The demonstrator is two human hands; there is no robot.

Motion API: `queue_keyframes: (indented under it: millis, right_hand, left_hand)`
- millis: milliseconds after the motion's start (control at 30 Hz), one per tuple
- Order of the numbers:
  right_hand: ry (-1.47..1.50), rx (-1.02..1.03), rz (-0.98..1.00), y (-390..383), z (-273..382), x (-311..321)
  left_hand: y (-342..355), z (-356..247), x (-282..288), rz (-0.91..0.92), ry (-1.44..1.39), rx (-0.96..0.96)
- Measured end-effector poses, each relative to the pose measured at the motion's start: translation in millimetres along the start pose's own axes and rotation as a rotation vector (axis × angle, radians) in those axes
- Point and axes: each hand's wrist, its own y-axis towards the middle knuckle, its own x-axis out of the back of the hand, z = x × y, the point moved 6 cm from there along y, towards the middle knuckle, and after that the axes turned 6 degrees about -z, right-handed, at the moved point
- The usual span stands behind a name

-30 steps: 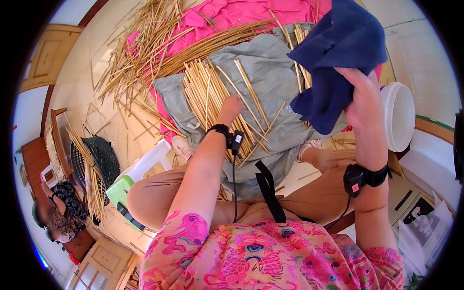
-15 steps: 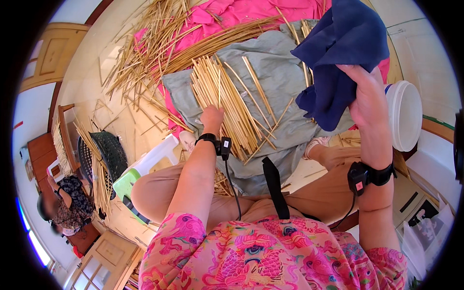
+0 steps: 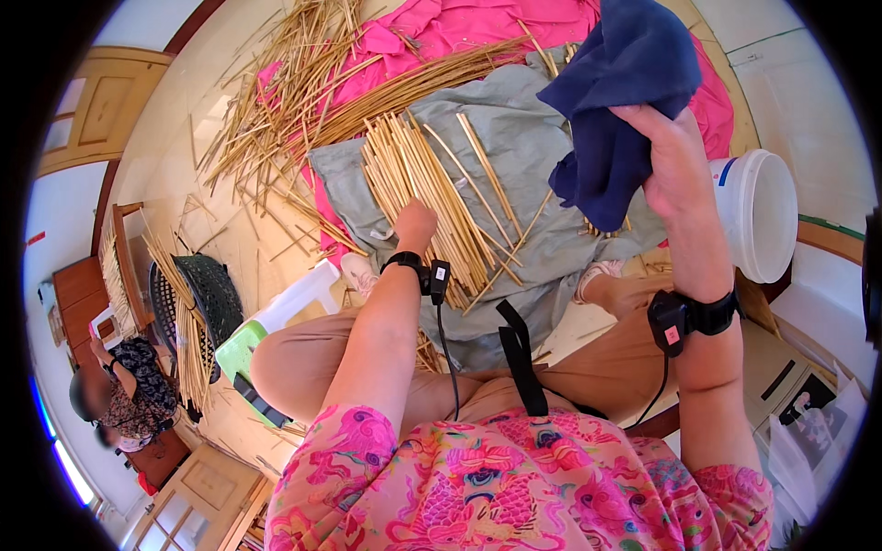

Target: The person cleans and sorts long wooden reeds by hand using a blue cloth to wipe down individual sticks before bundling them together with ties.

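Observation:
My left hand (image 3: 414,223) rests with curled fingers on a row of pale straw-coloured sticks (image 3: 386,161) lying on a crumpled grey cloth (image 3: 469,340); its fingertips are hidden, so whether it grips any is unclear. My right hand (image 3: 668,170) is closed on a folded navy cloth (image 3: 616,64), held up over the grey cloth's right side and partly covering another group of sticks. A few loose sticks (image 3: 482,156) lie just right of the row. A pink cloth (image 3: 413,18) is spread underneath and behind.
Piles of long sticks (image 3: 257,101) spread over the floor at upper left. A white bucket (image 3: 772,216) stands right; a dark plastic basket (image 3: 207,303) with sticks and a white-and-green plastic item (image 3: 294,298) are left. A person (image 3: 133,386) is at far left, near a door (image 3: 115,96).
Over the last second my left hand has moved down and left along the row of sticks, then slightly right again. My right hand and the navy cloth have shifted a little up and left.

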Motion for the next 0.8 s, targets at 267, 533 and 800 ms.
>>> queue_keyframes:
  millis: [267, 533, 800]
  right_hand:
    - [0.019, -0.015, -0.069, -1, 2, 8]
    - [0.063, 0.005, 0.025, -5, 11, -8]
    - [0.086, -0.018, 0.021, -6, -2, -4]
  left_hand:
    - [7, -79, -70, 0.352, -0.296, -0.402]
    - [3, -90, -113, 0.149, -0.255, -0.314]
    - [-26, -113, 11, 0.252, -0.964, -0.223]
